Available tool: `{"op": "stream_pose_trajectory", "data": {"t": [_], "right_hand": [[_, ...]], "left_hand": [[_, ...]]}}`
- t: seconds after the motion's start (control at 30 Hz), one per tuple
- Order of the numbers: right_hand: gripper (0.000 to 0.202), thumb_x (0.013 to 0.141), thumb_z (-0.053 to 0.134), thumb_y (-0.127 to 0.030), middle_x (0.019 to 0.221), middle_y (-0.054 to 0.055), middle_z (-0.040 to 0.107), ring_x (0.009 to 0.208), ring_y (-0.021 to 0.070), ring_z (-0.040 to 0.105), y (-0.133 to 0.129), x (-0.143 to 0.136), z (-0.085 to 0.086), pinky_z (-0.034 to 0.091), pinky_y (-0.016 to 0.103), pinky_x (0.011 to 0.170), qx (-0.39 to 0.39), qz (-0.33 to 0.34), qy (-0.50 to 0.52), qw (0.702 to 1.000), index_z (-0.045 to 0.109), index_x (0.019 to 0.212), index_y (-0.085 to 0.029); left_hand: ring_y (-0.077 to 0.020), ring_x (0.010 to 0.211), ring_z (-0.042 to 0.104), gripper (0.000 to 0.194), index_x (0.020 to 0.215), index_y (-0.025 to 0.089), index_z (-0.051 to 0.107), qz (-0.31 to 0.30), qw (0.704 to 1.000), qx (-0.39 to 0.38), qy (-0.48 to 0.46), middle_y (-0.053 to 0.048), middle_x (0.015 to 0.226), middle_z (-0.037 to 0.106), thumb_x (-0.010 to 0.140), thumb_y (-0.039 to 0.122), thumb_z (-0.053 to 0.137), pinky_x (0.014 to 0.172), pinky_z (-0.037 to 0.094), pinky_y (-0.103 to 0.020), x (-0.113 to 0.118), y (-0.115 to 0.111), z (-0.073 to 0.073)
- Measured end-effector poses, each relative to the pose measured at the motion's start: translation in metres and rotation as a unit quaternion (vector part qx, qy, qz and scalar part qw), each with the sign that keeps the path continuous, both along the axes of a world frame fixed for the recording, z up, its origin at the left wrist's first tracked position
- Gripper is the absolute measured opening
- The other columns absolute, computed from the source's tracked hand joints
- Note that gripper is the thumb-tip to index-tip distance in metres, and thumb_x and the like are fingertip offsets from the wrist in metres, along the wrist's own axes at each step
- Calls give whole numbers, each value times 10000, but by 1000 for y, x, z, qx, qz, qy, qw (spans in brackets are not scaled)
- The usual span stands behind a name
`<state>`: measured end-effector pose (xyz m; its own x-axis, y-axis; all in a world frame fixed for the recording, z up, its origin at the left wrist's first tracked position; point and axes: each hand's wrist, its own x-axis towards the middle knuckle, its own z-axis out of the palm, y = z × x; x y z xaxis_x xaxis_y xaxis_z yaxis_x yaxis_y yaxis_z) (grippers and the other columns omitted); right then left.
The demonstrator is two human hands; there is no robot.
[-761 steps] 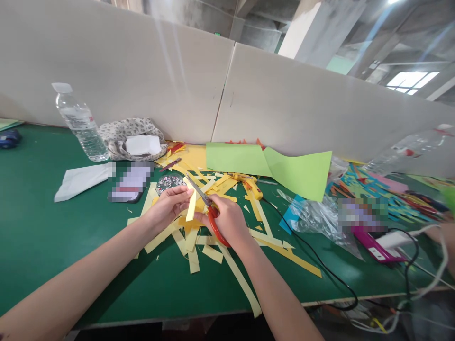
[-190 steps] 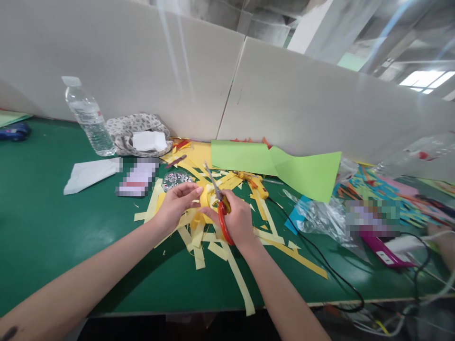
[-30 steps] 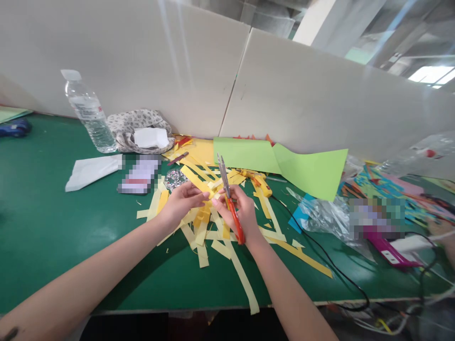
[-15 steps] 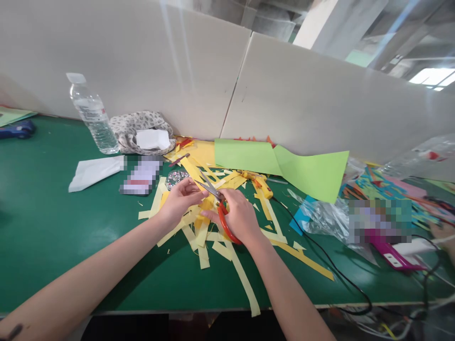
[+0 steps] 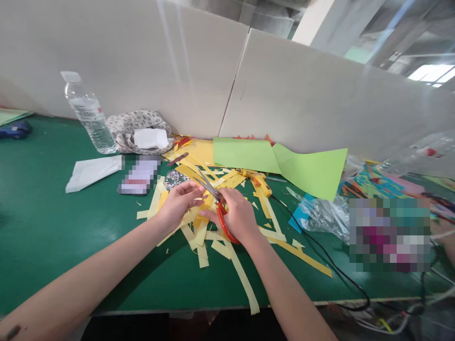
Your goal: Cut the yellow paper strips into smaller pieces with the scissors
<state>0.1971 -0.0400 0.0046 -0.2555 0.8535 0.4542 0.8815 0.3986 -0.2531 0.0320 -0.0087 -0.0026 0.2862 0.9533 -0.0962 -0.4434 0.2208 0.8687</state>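
Note:
My right hand (image 5: 237, 214) is closed on the orange handles of a pair of scissors (image 5: 224, 221), whose blades point up and to the left, slightly apart. Beside the blade tips, my left hand (image 5: 183, 201) pinches a yellow paper strip (image 5: 185, 171) that slants away towards the back. Beneath both hands lies a loose heap of pale and deeper yellow strips (image 5: 202, 255). A round clear piece with small coloured bits (image 5: 174, 179) rests just behind my left hand.
Green paper (image 5: 249, 154) lies behind the heap, near a yellow glue gun (image 5: 262, 184) with a black cord. At left stand a water bottle (image 5: 88, 116), a spotted pouch (image 5: 121, 132) and a phone (image 5: 142, 175). A plastic bag (image 5: 329, 218) and another person's hand (image 5: 442, 232) are at right.
The yellow strip in my left hand has swung lower and to the left. The scissor blades are a little further up, and the whole view has shifted slightly.

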Motion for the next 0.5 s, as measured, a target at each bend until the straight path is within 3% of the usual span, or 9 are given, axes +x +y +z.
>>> {"op": "stream_pose_trajectory", "data": {"t": [0.5], "right_hand": [[411,729,553,-599,695,17,555,645,148,494,0,0,-2,333,246,559,30,4,19,999,495,815,-202]], "left_hand": [[-63,613,596,154,687,145,629,-13,1000,-11,-3,23,666,607,650,240,745,638,473,-178,-2,0,3]]}}
